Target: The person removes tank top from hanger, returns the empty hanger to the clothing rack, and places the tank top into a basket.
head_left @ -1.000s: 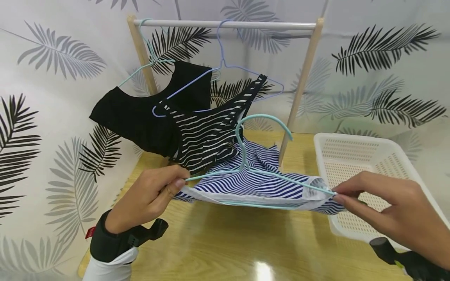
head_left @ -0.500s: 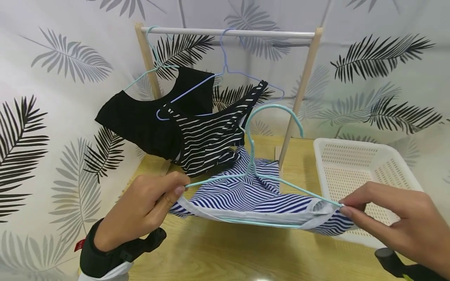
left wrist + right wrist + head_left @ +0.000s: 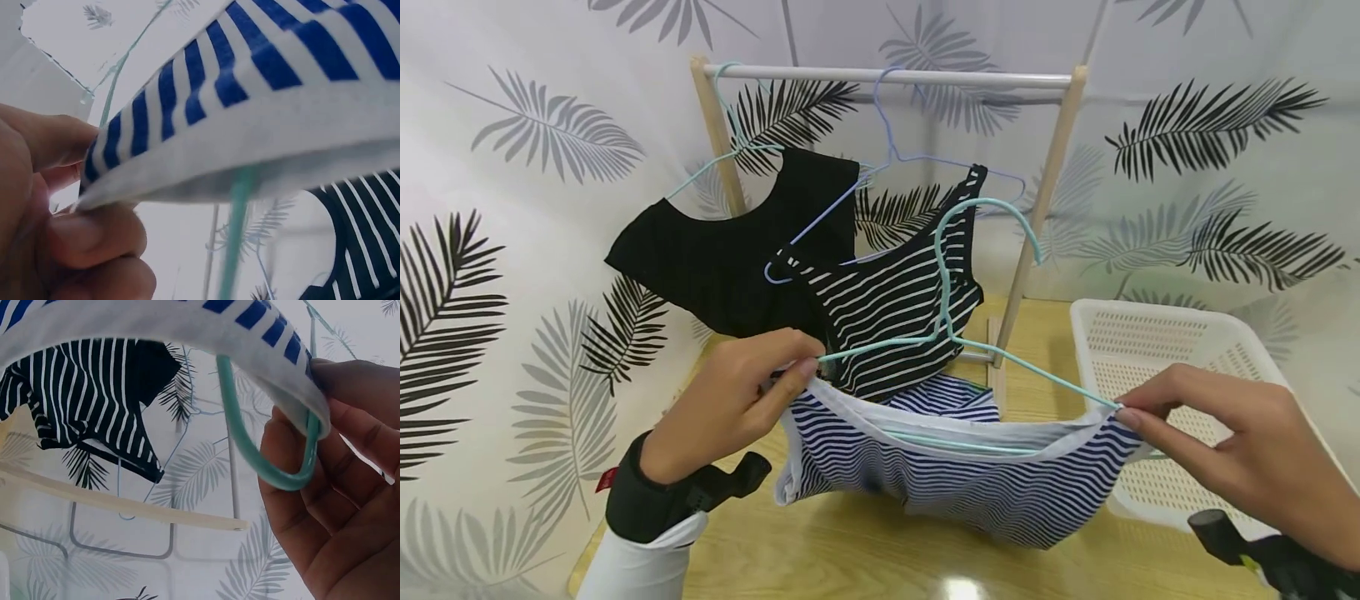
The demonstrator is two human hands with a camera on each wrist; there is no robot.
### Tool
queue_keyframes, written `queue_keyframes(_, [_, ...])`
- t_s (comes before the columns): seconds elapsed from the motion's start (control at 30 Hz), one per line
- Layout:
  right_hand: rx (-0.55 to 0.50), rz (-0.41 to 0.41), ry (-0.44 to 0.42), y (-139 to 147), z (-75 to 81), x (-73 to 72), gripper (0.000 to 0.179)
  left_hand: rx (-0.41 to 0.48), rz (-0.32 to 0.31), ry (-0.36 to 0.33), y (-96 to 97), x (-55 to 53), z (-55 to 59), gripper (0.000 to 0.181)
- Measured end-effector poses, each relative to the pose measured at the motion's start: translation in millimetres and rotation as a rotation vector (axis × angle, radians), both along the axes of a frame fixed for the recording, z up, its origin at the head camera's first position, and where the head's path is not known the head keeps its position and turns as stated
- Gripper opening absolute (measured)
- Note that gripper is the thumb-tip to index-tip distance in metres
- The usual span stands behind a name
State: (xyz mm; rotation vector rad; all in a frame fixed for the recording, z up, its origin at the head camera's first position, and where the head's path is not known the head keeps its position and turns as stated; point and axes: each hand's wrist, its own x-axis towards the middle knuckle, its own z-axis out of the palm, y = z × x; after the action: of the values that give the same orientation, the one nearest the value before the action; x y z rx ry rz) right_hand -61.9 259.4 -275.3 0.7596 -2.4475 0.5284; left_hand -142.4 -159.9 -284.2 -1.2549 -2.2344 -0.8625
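My left hand (image 3: 737,400) pinches one shoulder of a blue-and-white striped top (image 3: 970,492) together with the arm of a mint-green hanger (image 3: 945,279). At the other shoulder, my right hand (image 3: 1225,442) pinches cloth and hanger between thumb and fingers. The hanger's hook points up, while its bottom bar shows inside the white-edged neckline. Most of the top hangs toward me over the table. In the right wrist view, the hanger's rounded end (image 3: 269,475) pokes out beneath the white trim. The left wrist view shows the thumb (image 3: 75,231) right at the cloth's edge.
Behind stands a clothes rack with a pale rail (image 3: 820,77) and wooden legs. A black top (image 3: 715,258) and a black-and-white striped top (image 3: 887,317) hang there on hangers. A white perforated basket (image 3: 1150,308) sits at the right on the wooden table (image 3: 760,533).
The blue-striped top's body has swung from stretching back toward the rack to hanging forward, toward me. The hanger has risen slightly. The black-and-white striped top has shifted right on the rack.
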Motion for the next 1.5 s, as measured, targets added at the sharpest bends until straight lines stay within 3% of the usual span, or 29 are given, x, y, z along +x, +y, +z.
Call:
queue_keyframes(0.27, [-0.024,0.011,0.027,0.7,-9.7,-22.6,0.038,-0.086,0.09,0.092,6.0,-28.1,-12.8,0.01])
queue_keyframes(0.4, [-0.064,0.03,0.058,1.6,-17.0,-36.6,0.036,-0.043,0.083,0.079,7.9,-41.0,-21.5,0.008])
queue_keyframes(0.53, [-0.091,0.025,0.085,3.0,-21.1,-45.2,0.034,0.004,0.061,0.024,9.4,-48.3,-26.1,0.007])
queue_keyframes(0.7, [-0.084,-0.037,0.058,10.5,-26.7,-48.4,0.031,0.033,0.078,-0.003,9.3,-51.4,-29.8,0.009])
queue_keyframes(0.93, [-0.093,-0.134,0.044,25.7,-36.4,-54.5,0.03,0.146,0.135,-0.015,0.0,-54.7,-31.9,0.011])
queue_keyframes(1.27, [-0.122,-0.244,-0.02,35.8,-49.4,-58.2,0.024,0.173,0.14,-0.056,-4.2,-49.7,-33.3,0.01])
queue_keyframes(1.5, [-0.131,-0.262,-0.056,38.9,-57.7,-54.8,0.021,0.201,0.163,-0.061,-3.5,-47.7,-38.1,0.009])
